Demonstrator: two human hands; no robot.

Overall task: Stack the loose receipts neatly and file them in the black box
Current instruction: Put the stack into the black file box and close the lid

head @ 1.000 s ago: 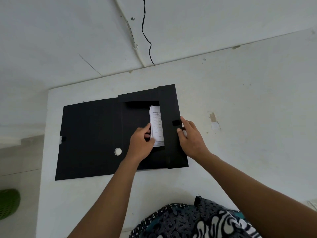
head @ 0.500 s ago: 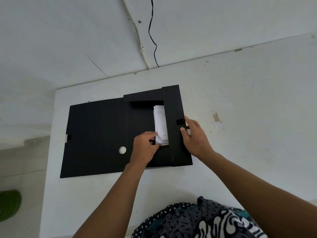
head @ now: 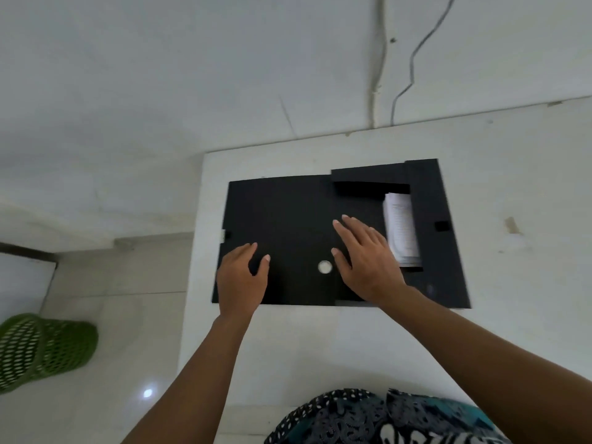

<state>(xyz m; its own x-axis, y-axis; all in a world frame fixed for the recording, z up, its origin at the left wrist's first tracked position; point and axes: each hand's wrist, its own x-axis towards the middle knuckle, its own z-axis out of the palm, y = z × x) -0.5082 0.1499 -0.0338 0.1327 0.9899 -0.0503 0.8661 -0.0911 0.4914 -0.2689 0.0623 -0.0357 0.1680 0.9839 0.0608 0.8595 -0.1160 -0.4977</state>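
Both hands spread, holding nothing: left hand point(head: 242, 277) and right hand point(head: 368, 261) hovering over black box point(head: 288, 219) lid, receipts point(head: 402, 229) sitting at right hand's 2 o'clock.

Both hands reach forward palm-down, left hand point(head: 242, 278) loosely spread, right hand point(head: 366, 259) flat, fingers extended, empty.

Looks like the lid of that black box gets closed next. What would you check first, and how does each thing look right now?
1. Receipts inside the black box tray: ok, stacked against its right wall.
2. Stack lying flat: cannot tell, blurred.
3. Left hand empty, at the open lid: ok.
4. Right hand clear of the receipts: ok, empty, over the spine.
5. Loose receipts left on the table: ok, none visible.
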